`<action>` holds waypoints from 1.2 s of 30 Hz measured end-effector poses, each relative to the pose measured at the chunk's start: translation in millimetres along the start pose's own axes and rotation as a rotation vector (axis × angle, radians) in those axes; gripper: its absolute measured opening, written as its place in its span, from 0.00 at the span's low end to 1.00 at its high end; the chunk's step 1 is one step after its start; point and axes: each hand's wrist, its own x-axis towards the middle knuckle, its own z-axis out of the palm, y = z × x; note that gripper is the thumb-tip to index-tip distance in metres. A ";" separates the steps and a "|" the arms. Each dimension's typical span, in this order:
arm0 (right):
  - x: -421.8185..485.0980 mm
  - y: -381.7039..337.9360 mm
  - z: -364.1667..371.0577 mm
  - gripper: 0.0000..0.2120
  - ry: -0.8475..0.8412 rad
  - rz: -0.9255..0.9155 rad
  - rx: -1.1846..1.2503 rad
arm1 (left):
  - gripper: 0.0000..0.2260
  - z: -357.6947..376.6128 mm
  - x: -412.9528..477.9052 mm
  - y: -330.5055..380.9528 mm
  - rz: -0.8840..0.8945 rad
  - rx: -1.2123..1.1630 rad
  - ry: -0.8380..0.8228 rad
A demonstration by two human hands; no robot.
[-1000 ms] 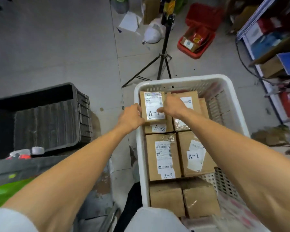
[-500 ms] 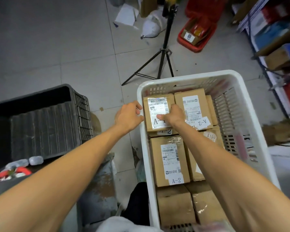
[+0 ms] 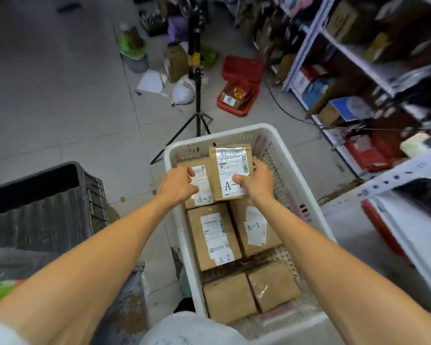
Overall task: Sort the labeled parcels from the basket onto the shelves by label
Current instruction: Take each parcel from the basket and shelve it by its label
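The right thumb point(image 3: 238, 179) presses the label face and the fingers wrap the 3 o'clock edge, so the right hand point(image 3: 256, 181) grips the A-1 parcel point(image 3: 230, 168), raised over the 12 o'clock end of the basket point(image 3: 219, 133). The left hand point(image 3: 178, 184) lies curled on the A-2 parcel point(image 3: 204, 199) at its 9 o'clock, gripping or resting I cannot tell. This looks like the pick-out step, and next comes a carry to the A-1 place on the shelves point(image 3: 305, 48) at 2 o'clock; half a second ago that parcel lay flat on the stack between both hands, covering most of the A-2 label.
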 end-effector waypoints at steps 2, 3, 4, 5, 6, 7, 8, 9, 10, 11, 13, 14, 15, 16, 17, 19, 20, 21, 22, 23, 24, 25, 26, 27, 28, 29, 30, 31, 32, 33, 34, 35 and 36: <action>-25.9 8.7 -37.2 0.17 0.064 -0.008 0.070 | 0.17 11.7 -25.8 24.9 0.050 0.027 0.004; -40.8 13.9 -56.7 0.16 0.092 -0.011 0.092 | 0.17 18.3 -40.3 37.7 0.076 0.034 0.008; -56.5 20.2 -76.0 0.16 0.124 -0.018 0.105 | 0.17 25.7 -55.4 50.0 0.108 0.035 0.010; -72.2 27.5 -94.9 0.15 0.153 -0.021 0.120 | 0.16 33.0 -70.9 62.7 0.137 0.034 0.006; -88.9 34.7 -113.8 0.14 0.175 -0.023 0.138 | 0.17 40.6 -86.2 74.8 0.170 0.043 -0.001; -104.6 42.4 -131.4 0.14 0.188 -0.022 0.148 | 0.18 48.2 -101.6 86.6 0.201 0.061 -0.015; -121.4 49.4 -147.6 0.14 0.194 -0.020 0.146 | 0.19 57.1 -116.8 97.1 0.232 0.077 -0.034; -137.8 56.9 -161.8 0.14 0.200 -0.024 0.146 | 0.20 66.1 -132.0 107.6 0.256 0.084 -0.051; -152.7 64.6 -173.6 0.15 0.204 -0.023 0.148 | 0.21 74.9 -146.5 117.0 0.279 0.087 -0.062; -168.4 72.1 -184.8 0.15 0.211 -0.030 0.156 | 0.21 83.3 -161.2 126.1 0.296 0.092 -0.071; -197.6 85.5 -203.9 0.15 0.222 -0.034 0.166 | 0.22 99.4 -188.2 141.3 0.329 0.100 -0.079; -210.9 90.7 -212.4 0.15 0.224 -0.037 0.161 | 0.22 106.1 -199.9 147.8 0.342 0.101 -0.081; -222.4 96.6 -220.2 0.14 0.228 -0.044 0.153 | 0.22 111.6 -210.6 154.5 0.352 0.103 -0.082; -232.5 102.6 -227.2 0.14 0.236 -0.046 0.141 | 0.22 116.2 -220.8 161.0 0.365 0.107 -0.081; -241.4 108.5 -233.5 0.14 0.247 -0.049 0.136 | 0.22 119.5 -230.0 167.8 0.376 0.106 -0.079; -257.2 119.1 -244.8 0.14 0.275 -0.050 0.138 | 0.20 124.1 -245.5 179.6 0.398 0.118 -0.069; -264.4 123.9 -249.6 0.14 0.282 -0.044 0.134 | 0.20 125.6 -252.7 183.9 0.413 0.137 -0.058; -271.0 128.2 -254.2 0.15 0.287 -0.043 0.136 | 0.20 126.7 -258.6 186.9 0.432 0.158 -0.047; -276.9 132.5 -258.0 0.15 0.296 -0.049 0.142 | 0.20 127.4 -263.7 188.9 0.451 0.178 -0.038; -283.1 135.8 -261.8 0.15 0.304 -0.057 0.158 | 0.20 128.2 -268.4 189.7 0.468 0.197 -0.036; -289.5 137.9 -265.6 0.15 0.309 -0.058 0.173 | 0.21 129.5 -273.1 190.6 0.485 0.218 -0.039; -295.7 139.9 -269.2 0.15 0.311 -0.059 0.185 | 0.21 131.3 -277.2 191.3 0.499 0.231 -0.048; -300.6 142.4 -272.6 0.14 0.312 -0.061 0.194 | 0.21 133.9 -281.3 192.2 0.510 0.234 -0.061; -305.9 144.9 -276.1 0.14 0.315 -0.069 0.197 | 0.20 136.8 -285.4 193.4 0.517 0.235 -0.074; -311.6 147.7 -279.6 0.14 0.320 -0.079 0.201 | 0.20 140.2 -289.9 194.4 0.524 0.242 -0.080; -318.1 149.9 -283.9 0.14 0.331 -0.087 0.194 | 0.19 143.8 -294.0 195.6 0.530 0.250 -0.084; -324.5 152.4 -289.2 0.14 0.343 -0.092 0.183 | 0.19 147.5 -297.9 197.3 0.539 0.258 -0.092; -330.8 155.4 -295.3 0.14 0.356 -0.091 0.177 | 0.19 151.8 -301.3 200.0 0.549 0.265 -0.103; -336.3 160.0 -302.2 0.15 0.368 -0.084 0.178 | 0.19 155.8 -305.3 203.7 0.563 0.275 -0.111; -341.9 166.4 -310.0 0.15 0.382 -0.074 0.174 | 0.18 160.7 -309.8 208.7 0.579 0.286 -0.119; -347.3 173.4 -318.3 0.15 0.397 -0.061 0.163 | 0.18 165.3 -314.8 214.6 0.593 0.292 -0.127; -354.0 180.0 -326.4 0.14 0.410 -0.051 0.147 | 0.18 170.6 -319.6 220.7 0.609 0.296 -0.136; -361.8 186.7 -334.7 0.15 0.423 -0.038 0.139 | 0.19 176.4 -325.0 227.7 0.628 0.305 -0.146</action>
